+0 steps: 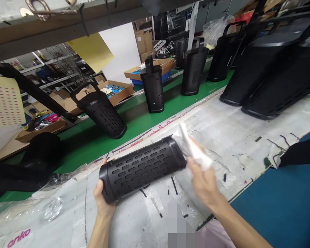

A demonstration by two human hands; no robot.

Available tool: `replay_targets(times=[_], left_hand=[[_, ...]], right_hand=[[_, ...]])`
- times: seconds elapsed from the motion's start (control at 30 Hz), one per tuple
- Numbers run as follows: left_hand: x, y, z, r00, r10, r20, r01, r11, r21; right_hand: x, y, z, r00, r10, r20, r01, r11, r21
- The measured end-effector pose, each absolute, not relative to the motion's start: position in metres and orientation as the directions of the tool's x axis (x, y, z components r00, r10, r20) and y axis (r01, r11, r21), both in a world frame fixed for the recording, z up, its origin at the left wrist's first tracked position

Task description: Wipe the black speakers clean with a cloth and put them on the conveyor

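A black speaker housing (142,168) with rows of slot-shaped openings is tilted over the white-covered worktable (134,224). My left hand (103,198) grips its left end, thumb on the near side and other fingertips just showing behind. At the opposite end, my right hand (203,179) is closed on a white cloth (193,146), which hangs close against the end cap. Motion smears the right hand a little, and I cannot tell how firmly the cloth touches the housing.
Black speakers with handles, one (152,86) near the middle, stand along a green conveyor belt (134,117). More large ones (266,69) crowd the right side of the table. Cardboard trays (119,91) sit beyond the belt. A shelf edge (67,26) runs overhead with yellow paper (93,51) hanging.
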State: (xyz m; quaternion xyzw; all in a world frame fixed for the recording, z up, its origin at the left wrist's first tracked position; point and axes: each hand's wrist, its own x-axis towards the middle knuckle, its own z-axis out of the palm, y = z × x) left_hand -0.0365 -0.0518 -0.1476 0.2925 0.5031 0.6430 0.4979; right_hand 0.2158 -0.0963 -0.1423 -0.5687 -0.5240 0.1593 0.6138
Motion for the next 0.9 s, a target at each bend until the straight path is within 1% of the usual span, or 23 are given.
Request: replay_targets(times=[0.03,0.07,0.1,0.2,0.3,0.37,0.43,0.47,0.53,0.6,0.67,0.73,0.77,0.8,0.83,0.87,0.9], left_hand=[[-0.036,-0.052,-0.148,-0.335,0.934,-0.123,-0.348,-0.002,0.937],[-0.037,-0.052,-0.148,-0.337,0.934,-0.120,-0.351,-0.006,0.936],[-0.037,-0.051,-0.148,-0.340,0.933,-0.119,-0.353,-0.010,0.935],[-0.037,-0.050,-0.148,-0.345,0.932,-0.115,-0.361,-0.019,0.932],[-0.036,-0.051,-0.148,-0.336,0.936,-0.104,-0.381,-0.035,0.924],[-0.034,-0.053,-0.147,-0.310,0.945,-0.101,-0.409,-0.036,0.912],[-0.033,-0.056,-0.146,-0.264,0.956,-0.130,-0.461,-0.007,0.888],[-0.033,-0.057,-0.146,-0.238,0.960,-0.150,-0.484,0.017,0.875],[-0.034,-0.058,-0.147,-0.216,0.961,-0.171,-0.508,0.039,0.861],[-0.036,-0.056,-0.150,-0.237,0.960,-0.149,-0.490,0.014,0.871],[-0.038,-0.054,-0.153,-0.248,0.963,-0.104,-0.451,-0.020,0.892],[-0.040,-0.052,-0.157,-0.221,0.973,-0.063,-0.420,-0.037,0.907],[-0.041,-0.051,-0.160,-0.203,0.978,-0.042,-0.412,-0.047,0.910],[-0.042,-0.051,-0.162,-0.184,0.983,-0.018,-0.406,-0.060,0.912],[-0.043,-0.051,-0.165,-0.169,0.986,0.014,-0.397,-0.081,0.914],[-0.044,-0.051,-0.167,-0.157,0.986,0.052,-0.381,-0.109,0.918],[-0.045,-0.052,-0.169,-0.146,0.984,0.099,-0.356,-0.146,0.923]], right_hand=[[0.215,-0.096,-0.149,0.266,0.770,0.580,0.529,0.387,-0.755],[0.213,-0.097,-0.155,0.138,0.748,0.650,0.621,0.446,-0.645],[0.212,-0.100,-0.161,0.036,0.736,0.676,0.683,0.476,-0.555],[0.202,-0.115,-0.171,-0.155,0.750,0.643,0.796,0.480,-0.368],[0.179,-0.126,-0.168,-0.347,0.747,0.567,0.823,0.532,-0.197],[0.156,-0.125,-0.161,-0.454,0.713,0.534,0.787,0.602,-0.135],[0.132,-0.119,-0.153,-0.538,0.657,0.528,0.730,0.676,-0.097],[0.123,-0.113,-0.149,-0.566,0.633,0.528,0.707,0.702,-0.084],[0.113,-0.100,-0.141,-0.578,0.628,0.521,0.703,0.707,-0.073],[0.120,-0.083,-0.131,-0.530,0.676,0.512,0.754,0.652,-0.080],[0.144,-0.066,-0.116,-0.397,0.766,0.505,0.847,0.518,-0.120],[0.183,-0.051,-0.098,-0.131,0.866,0.483,0.937,0.267,-0.224],[0.205,-0.046,-0.089,0.037,0.906,0.422,0.950,0.100,-0.296],[0.228,-0.042,-0.080,0.150,0.903,0.404,0.944,-0.009,-0.331],[0.249,-0.039,-0.073,0.280,0.872,0.401,0.921,-0.126,-0.367],[0.268,-0.037,-0.068,0.402,0.816,0.416,0.887,-0.235,-0.397],[0.284,-0.037,-0.067,0.509,0.750,0.422,0.835,-0.313,-0.452]])
